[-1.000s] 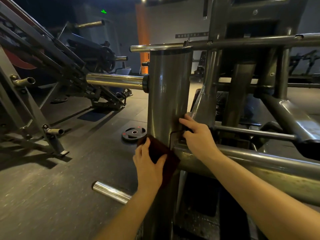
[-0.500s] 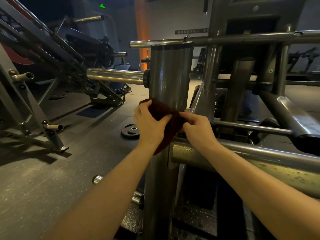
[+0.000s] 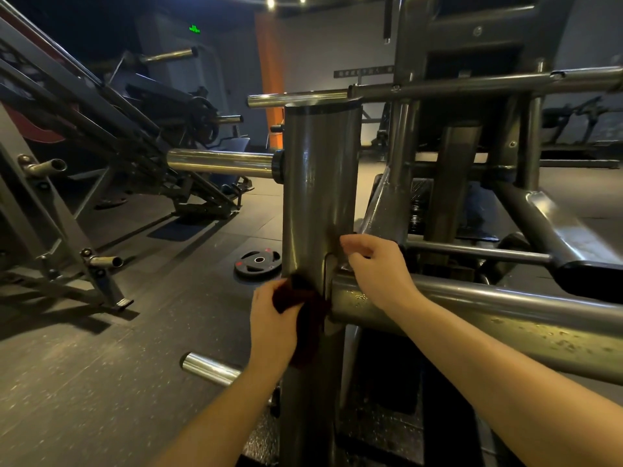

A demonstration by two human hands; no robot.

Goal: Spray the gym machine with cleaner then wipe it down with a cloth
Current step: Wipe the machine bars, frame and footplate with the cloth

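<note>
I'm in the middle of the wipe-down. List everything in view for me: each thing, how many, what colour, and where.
upright post: one, grey metal, centre, part of the gym machine
cross beam: one, grey with worn patches, runs right from the post
thin bar: one, grey, crosses behind the post's top
upper chrome peg: one, silver, sticks out left of the post
lower chrome peg: one, silver, low on the left of the post
weight plate: one, black with red marks, on the floor left of the post
other machine: one, dark, far left
cloth: one, dark red, low on the post's front
left hand: holds the cloth against the post
right hand: at the post-beam joint, fingers curled, blurred
</note>
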